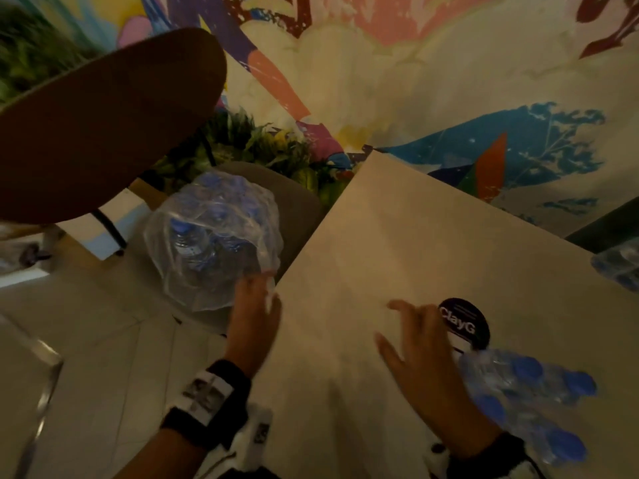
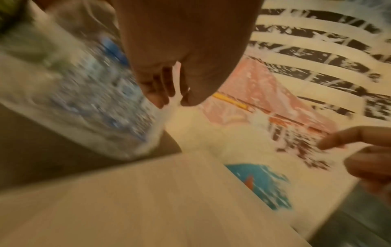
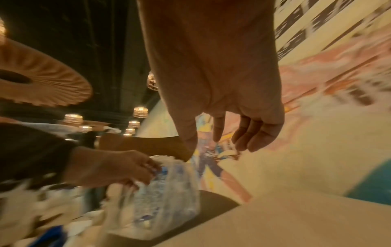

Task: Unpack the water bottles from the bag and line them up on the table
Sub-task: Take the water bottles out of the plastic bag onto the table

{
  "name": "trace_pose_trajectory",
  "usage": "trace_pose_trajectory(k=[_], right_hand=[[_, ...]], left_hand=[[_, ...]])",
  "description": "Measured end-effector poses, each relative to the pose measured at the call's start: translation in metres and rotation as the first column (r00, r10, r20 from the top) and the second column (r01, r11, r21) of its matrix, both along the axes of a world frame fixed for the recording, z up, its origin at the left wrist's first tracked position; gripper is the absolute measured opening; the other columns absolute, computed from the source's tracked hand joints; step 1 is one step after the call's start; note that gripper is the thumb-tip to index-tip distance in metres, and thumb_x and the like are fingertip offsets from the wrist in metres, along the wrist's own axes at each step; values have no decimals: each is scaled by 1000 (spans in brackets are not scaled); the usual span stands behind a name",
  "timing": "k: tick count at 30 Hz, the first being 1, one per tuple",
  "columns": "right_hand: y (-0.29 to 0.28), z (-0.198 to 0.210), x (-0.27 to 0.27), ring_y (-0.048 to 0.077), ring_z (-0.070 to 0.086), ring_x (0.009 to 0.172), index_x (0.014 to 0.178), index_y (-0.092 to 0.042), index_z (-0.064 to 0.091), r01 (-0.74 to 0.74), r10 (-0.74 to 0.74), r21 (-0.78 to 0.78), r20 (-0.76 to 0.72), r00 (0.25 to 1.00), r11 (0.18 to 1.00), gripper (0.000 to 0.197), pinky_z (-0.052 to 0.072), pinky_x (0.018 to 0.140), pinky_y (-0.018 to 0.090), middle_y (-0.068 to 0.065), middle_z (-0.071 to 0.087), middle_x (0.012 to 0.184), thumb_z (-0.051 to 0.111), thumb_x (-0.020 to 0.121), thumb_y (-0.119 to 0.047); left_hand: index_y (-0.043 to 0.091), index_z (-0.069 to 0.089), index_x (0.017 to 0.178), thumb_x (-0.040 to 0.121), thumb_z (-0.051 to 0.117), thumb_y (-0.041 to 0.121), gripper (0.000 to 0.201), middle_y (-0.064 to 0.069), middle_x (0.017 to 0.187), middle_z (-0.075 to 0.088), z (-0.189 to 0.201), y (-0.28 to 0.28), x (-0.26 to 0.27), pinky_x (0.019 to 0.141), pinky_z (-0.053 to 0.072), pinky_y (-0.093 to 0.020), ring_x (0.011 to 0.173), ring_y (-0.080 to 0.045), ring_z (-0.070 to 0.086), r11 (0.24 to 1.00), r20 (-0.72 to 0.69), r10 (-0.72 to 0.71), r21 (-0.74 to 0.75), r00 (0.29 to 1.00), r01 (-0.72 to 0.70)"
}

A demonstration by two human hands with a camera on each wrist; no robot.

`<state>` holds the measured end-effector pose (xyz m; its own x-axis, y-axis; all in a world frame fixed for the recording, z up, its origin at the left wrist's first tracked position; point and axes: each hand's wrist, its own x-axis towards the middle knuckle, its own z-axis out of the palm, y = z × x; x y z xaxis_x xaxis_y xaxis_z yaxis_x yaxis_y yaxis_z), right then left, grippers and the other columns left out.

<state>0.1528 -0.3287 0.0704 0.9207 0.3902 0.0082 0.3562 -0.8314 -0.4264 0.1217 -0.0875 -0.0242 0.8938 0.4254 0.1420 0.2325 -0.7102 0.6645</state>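
A clear plastic bag (image 1: 214,236) holding several blue-capped water bottles sits on a grey chair seat (image 1: 297,209), just left of the pale wooden table (image 1: 397,236). My left hand (image 1: 257,299) pinches the bag's plastic at the edge nearest the table. In the left wrist view its fingers (image 2: 160,90) clasp a white fold of the bag (image 2: 84,100). My right hand (image 1: 411,337) hovers over the table with its fingers spread and loose, holding nothing. Several bottles (image 1: 529,392) stand together on the table by my right wrist.
A black round disc marked "ClayG" (image 1: 465,323) lies on the table beyond my right hand. More bottles (image 1: 619,267) show at the table's right edge. A dark round tabletop (image 1: 96,122) stands at the left, a painted wall behind.
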Motion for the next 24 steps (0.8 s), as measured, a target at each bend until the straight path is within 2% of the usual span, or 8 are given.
trace_pose_trajectory(k=[2,4,7,9,13,16,19,24], right_hand=[[51,-3,1,23,45,97,124,-26,40,-176,177,8,-65,982,984,44,42,86,36,4,41,105,35,84,-45],[103,-9,4,27,45,104,125,-19,42,-328,329,30,-116,937,944,41,41,92,38,11,46,114,38,89,-38],[173,-22,13,35,47,100,116,-1,49,-528,549,159,-149,823,834,31,43,88,47,22,49,111,50,91,-18],[213,-33,28,40,47,107,123,4,46,-578,611,202,-211,763,791,38,42,94,51,27,49,118,53,88,-10],[262,-48,72,32,31,135,141,-9,27,-422,469,221,-242,849,879,49,25,116,43,17,33,147,42,97,-23],[275,-55,102,37,24,138,144,-3,13,-383,358,-85,-219,908,920,65,21,116,45,22,22,152,49,93,-22],[279,-63,122,43,17,140,147,-10,4,-396,364,-176,-186,912,901,74,22,115,53,24,12,155,51,91,-20],[279,-66,133,41,35,131,143,-13,23,-388,400,-269,-11,917,882,59,35,107,51,23,34,145,50,91,-13]], left_hand=[[2,51,120,88,49,12,34,-21,114,54,5,50,6,91,44,-41,102,-30,48,969,26,173,177,985,-175],[0,50,119,84,56,7,36,-26,117,54,15,86,16,92,42,-48,108,-40,49,943,73,272,177,960,-281],[-2,48,120,84,57,12,40,-33,126,49,23,124,34,99,32,-56,115,-49,44,927,-26,242,301,970,-223],[-3,44,126,86,55,18,47,-36,133,41,22,144,45,104,27,-60,122,-54,36,929,-177,234,329,956,-167],[4,36,134,88,50,24,51,-28,140,37,21,161,51,109,25,-56,128,-48,32,934,-318,184,350,930,-65],[10,42,130,88,53,20,45,-20,133,46,23,158,44,101,35,-52,117,-44,40,931,-255,167,360,952,-66],[18,46,126,88,51,20,39,-13,129,50,12,156,31,94,40,-44,112,-36,44,909,-251,169,413,953,-52],[21,52,118,86,53,15,33,-7,124,52,4,142,6,91,39,-35,108,-32,45,944,-175,135,323,975,-73]])
